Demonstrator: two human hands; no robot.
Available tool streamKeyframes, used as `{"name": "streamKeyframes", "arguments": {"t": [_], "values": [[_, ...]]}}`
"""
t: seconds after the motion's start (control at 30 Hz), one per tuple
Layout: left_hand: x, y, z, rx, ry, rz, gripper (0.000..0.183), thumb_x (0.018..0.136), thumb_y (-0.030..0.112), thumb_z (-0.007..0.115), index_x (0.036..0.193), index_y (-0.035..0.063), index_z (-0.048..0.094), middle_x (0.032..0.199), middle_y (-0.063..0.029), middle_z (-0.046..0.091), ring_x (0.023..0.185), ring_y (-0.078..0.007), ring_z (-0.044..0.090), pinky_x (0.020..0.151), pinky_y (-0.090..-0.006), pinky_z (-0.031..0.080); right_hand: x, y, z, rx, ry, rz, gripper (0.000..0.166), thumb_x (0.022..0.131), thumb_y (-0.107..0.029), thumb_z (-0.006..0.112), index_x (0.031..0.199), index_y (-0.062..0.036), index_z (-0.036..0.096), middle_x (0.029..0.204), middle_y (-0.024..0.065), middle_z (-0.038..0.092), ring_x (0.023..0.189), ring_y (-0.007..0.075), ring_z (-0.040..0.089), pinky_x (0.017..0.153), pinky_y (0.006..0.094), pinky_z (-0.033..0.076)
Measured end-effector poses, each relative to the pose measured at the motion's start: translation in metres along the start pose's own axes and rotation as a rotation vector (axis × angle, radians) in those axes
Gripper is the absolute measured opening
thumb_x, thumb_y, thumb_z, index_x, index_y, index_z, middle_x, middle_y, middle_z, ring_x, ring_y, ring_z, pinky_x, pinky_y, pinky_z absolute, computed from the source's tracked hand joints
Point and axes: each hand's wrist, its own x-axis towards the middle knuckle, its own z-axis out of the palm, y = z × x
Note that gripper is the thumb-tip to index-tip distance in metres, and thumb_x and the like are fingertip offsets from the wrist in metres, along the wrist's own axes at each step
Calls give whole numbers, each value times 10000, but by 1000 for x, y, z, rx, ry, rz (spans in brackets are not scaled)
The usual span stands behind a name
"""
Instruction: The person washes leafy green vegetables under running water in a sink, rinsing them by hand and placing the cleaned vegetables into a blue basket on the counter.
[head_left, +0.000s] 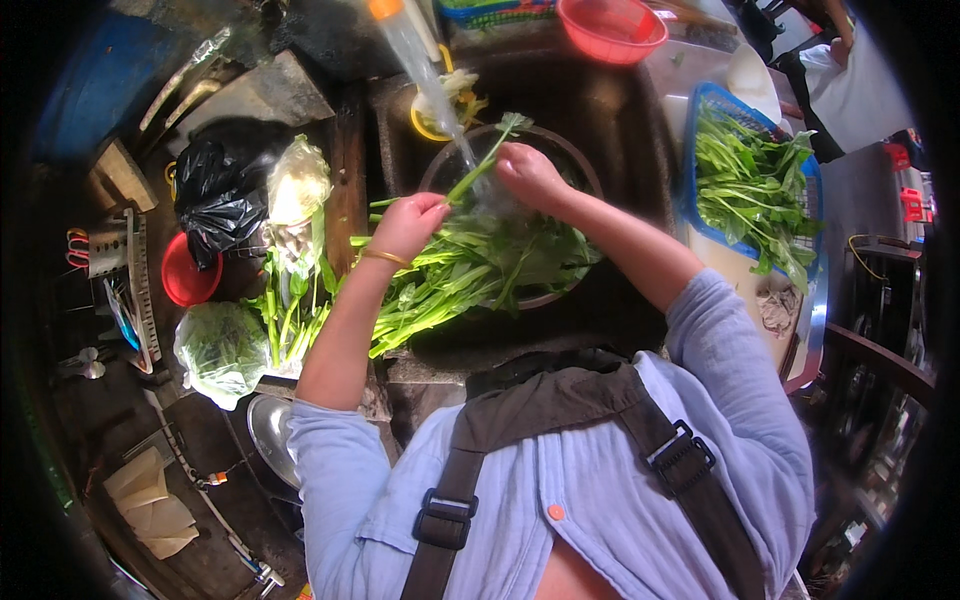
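Over a dark sink (637, 150), my left hand (412, 223) grips the lower end of a leafy green stem (472, 176). My right hand (529, 176) is closed around the same stem farther up, just below its leaf; its fingertips are partly hidden. Clear water (427, 71) streams from an orange-tipped spout (385, 8) just behind the stem. Below both hands, a heap of long-stemmed leafy greens (442, 289) lies across the sink's left edge and over a round basin (592, 169). Part of the basin is covered by greens and my right forearm.
At right, a blue plastic basket (688, 172) holds more greens. A yellow-rimmed strainer (420, 131) with scraps sits in the sink's back corner; a red colander (611, 37) is behind. A black plastic bag (221, 202), red bowl (191, 274) and bagged vegetables (223, 349) crowd the left.
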Motion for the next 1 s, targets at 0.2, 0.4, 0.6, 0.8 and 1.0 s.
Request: {"name": "streamKeyframes", "arguments": {"t": [0.2, 0.4, 0.6, 0.8, 1.0], "values": [[7, 20, 5, 607, 182, 107, 189, 784, 239, 500, 831, 79, 590, 765, -136, 589, 717, -324, 556, 612, -408, 435, 29, 25, 22, 129, -6, 425, 273, 733, -216, 425, 796, 2, 576, 820, 212, 586, 785, 366, 550, 707, 408, 425], [-8, -3, -17, 783, 141, 113, 165, 781, 247, 494, 767, 102, 572, 715, -118, 576, 696, -314, 555, 593, -422, 439, 26, 59, -16, -62, 180, 243, 191, 750, -237, 520, 795, -62, 582, 759, 130, 588, 706, 290, 563, 630, 356, 450], [-8, 7, -17, 721, 80, 236, 157, 778, 237, 500, 835, 123, 592, 758, -104, 586, 722, -299, 560, 615, -398, 446, 1, -20, -15, -422, -213, -645, 238, 709, -173, 578, 942, -121, 589, 862, 10, 577, 818, 207, 540, 647, 319, 482], [-9, 11, -17, 657, 111, 271, 195, 778, 243, 510, 916, 138, 602, 809, -108, 587, 747, -295, 560, 640, -385, 451, 2, -28, -6, -415, -189, -727, 195, 698, -167, 561, 856, -56, 588, 812, 41, 553, 810, 218, 512, 657, 327, 460], [-12, 3, 13, 461, 467, 269, 192, 780, 204, 536, 922, 93, 602, 817, -114, 584, 749, -303, 555, 627, -372, 446, 20, -26, 15, -171, -54, -538, 122, 681, -148, 514, 696, -27, 528, 754, 107, 537, 752, 268, 509, 669, 365, 434]]}}
